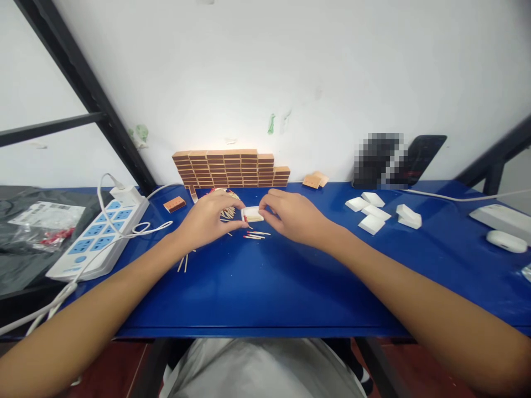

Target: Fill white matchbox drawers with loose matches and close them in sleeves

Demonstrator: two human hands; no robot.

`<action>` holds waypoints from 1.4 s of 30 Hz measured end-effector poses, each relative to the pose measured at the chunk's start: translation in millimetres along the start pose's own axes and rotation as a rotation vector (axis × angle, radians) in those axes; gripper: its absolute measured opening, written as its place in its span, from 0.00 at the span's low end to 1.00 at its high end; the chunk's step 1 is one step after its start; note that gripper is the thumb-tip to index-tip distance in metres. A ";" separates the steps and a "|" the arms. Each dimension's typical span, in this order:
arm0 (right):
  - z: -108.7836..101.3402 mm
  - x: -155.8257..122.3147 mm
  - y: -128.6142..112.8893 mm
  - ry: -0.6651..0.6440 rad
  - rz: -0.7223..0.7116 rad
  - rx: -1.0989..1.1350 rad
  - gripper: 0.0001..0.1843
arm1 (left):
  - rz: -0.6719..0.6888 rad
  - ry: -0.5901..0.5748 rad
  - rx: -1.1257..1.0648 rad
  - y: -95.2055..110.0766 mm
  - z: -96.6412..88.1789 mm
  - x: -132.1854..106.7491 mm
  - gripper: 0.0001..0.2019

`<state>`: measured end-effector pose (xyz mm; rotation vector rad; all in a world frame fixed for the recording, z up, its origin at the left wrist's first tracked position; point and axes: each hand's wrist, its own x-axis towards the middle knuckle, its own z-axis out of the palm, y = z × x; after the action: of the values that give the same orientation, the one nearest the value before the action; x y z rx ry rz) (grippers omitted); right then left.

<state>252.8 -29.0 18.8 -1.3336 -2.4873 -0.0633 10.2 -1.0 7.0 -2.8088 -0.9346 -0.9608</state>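
A small white matchbox tray [251,210] is held just above the blue tabletop, with a few red-tipped matches lying along its near side. My left hand [207,218] grips the tray's left end between thumb and fingers. At the right end, my right hand [292,214] pinches the tray with its fingertips. Several loose matches [257,235] lie on the table just in front of the tray. Partly hidden behind my left hand is a heap of matches [228,213]. A few more matchsticks [185,262] lie below my left wrist.
A stepped stack of matchboxes [224,170] stands against the wall, with a single matchbox [175,204] at left. Empty white trays [372,212] lie at right. A power strip [97,235] with cables occupies the left, a dark phone-like object [418,160] the back right.
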 end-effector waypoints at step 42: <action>4.5 -4.6 13.1 -0.314 -0.008 0.109 0.08 | -0.110 -0.005 0.064 -6.8 0.4 -0.9 0.17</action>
<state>264.7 -24.5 11.8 -1.3779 -2.7052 0.2985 6.1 4.2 5.1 -2.7340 -1.1098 -0.9174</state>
